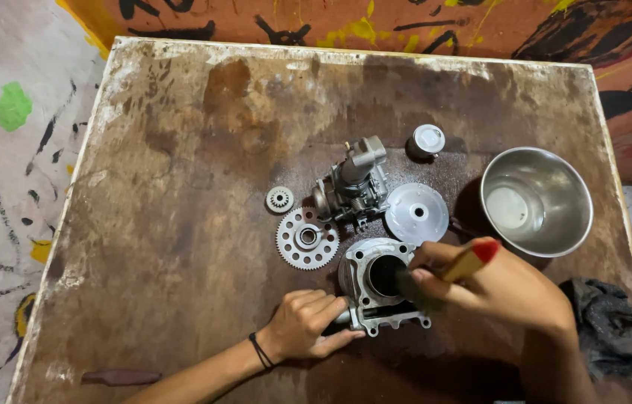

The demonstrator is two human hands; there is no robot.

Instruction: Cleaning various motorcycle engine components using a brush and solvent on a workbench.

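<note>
A grey metal engine cylinder block [376, 280] lies on the stained wooden table [181, 224], near its front edge. My left hand [305, 325] grips the block's left side, fingers curled round a lug. My right hand [495, 288] holds a paintbrush [465, 262] with a yellow handle and red tip. Its dark bristles rest at the right rim of the block's bore.
Behind the block lie a large toothed gear [307, 238], a small gear [279, 199], a carburettor-like assembly [353, 183], a round metal disc [416, 212] and a piston [426, 141]. A steel bowl [537, 200] stands right; a dark rag [611, 329] lies beside my right arm.
</note>
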